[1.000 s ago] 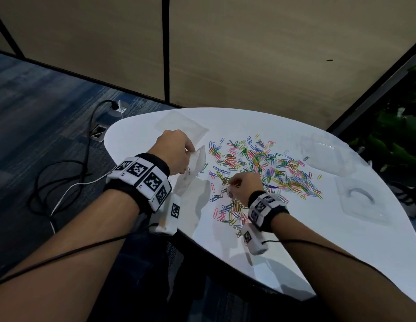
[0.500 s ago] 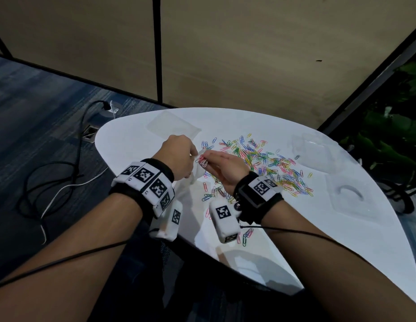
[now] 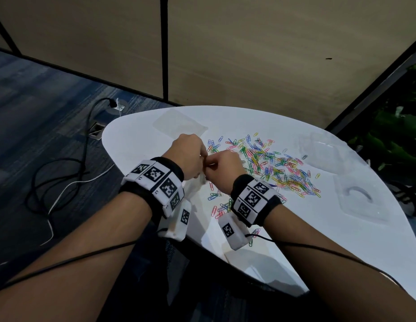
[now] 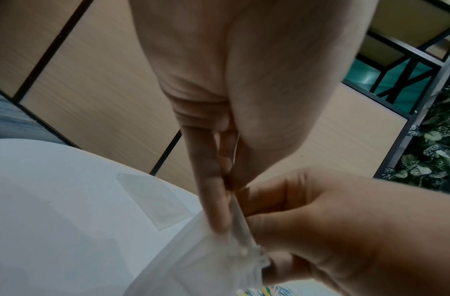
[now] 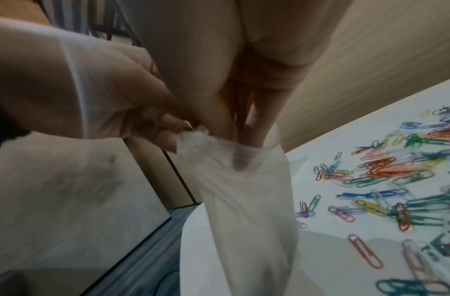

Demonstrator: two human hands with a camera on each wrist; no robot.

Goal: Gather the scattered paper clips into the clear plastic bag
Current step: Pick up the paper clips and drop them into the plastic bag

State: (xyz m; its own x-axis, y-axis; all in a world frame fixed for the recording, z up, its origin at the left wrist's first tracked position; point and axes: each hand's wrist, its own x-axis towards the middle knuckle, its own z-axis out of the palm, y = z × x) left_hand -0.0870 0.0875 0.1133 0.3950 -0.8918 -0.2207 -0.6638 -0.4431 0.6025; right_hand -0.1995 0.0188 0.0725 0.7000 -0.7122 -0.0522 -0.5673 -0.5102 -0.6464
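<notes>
Left hand [image 3: 187,154] pinches the rim of the clear floppy plastic bag [image 5: 246,210], holding its mouth up off the white rounded table [image 3: 295,228] so clips can drop in; right hand [image 3: 222,169] has fingertips [image 5: 244,160] pushed into the mouth, whether they grasp a clip I cannot tell; most multicoloured wire paper clips [image 3: 279,168] lie scattered just right of the bag
</notes>
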